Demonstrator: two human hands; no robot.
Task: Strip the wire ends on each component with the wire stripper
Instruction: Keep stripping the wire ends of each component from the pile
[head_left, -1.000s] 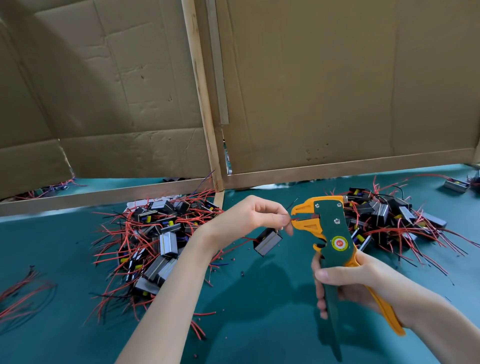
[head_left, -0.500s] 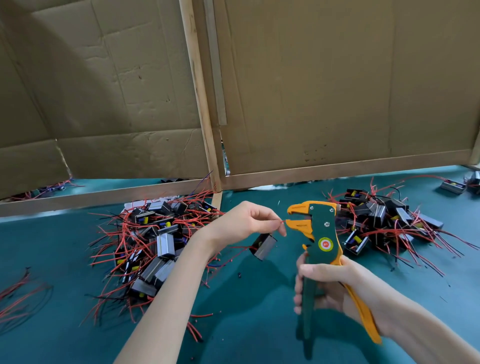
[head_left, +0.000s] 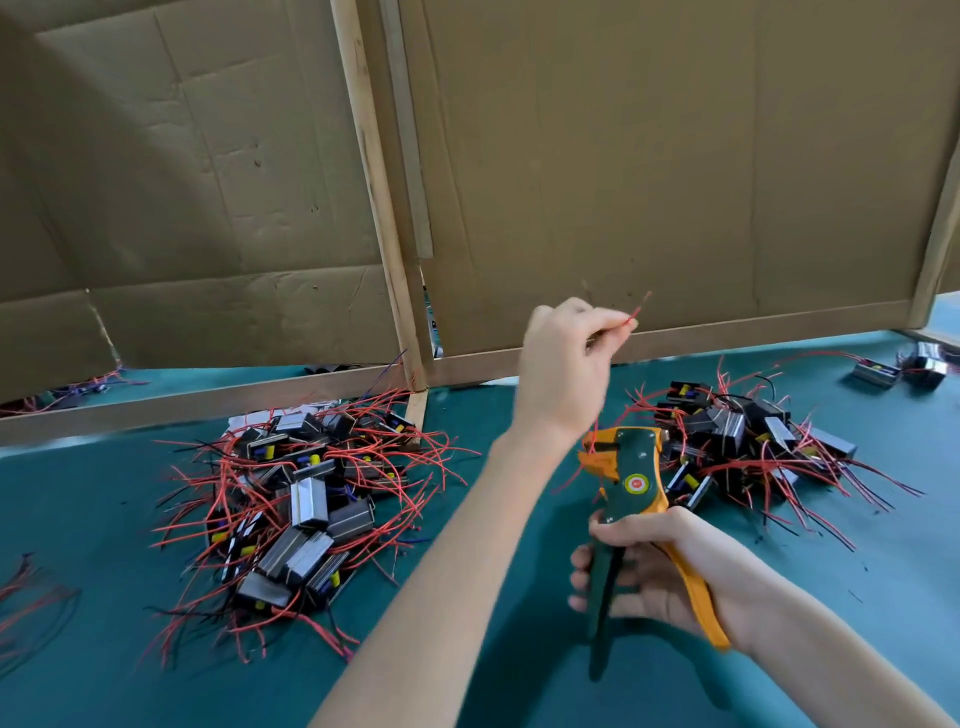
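My left hand (head_left: 563, 371) is raised in front of the cardboard wall and pinches a thin red wire (head_left: 635, 315) whose tip sticks up past my fingertips. The component on that wire is hidden behind my hand and forearm. Below it, my right hand (head_left: 657, 574) grips the handles of the green and orange wire stripper (head_left: 626, 475), held upright with its jaws pointing left. No wire sits in the jaws. A pile of black and silver components with red wires (head_left: 301, 499) lies to the left, and a second pile (head_left: 737, 447) lies behind the stripper to the right.
A cardboard wall on wooden frames (head_left: 675, 182) closes off the back of the teal table (head_left: 519, 675). Loose red and black wires (head_left: 26, 597) lie at the left edge. A few single components (head_left: 883, 371) sit at the far right.
My left hand has lifted up and away from the stripper jaws with the red wire. The hanging component has gone out of sight. My right hand has kept its grip on the stripper.
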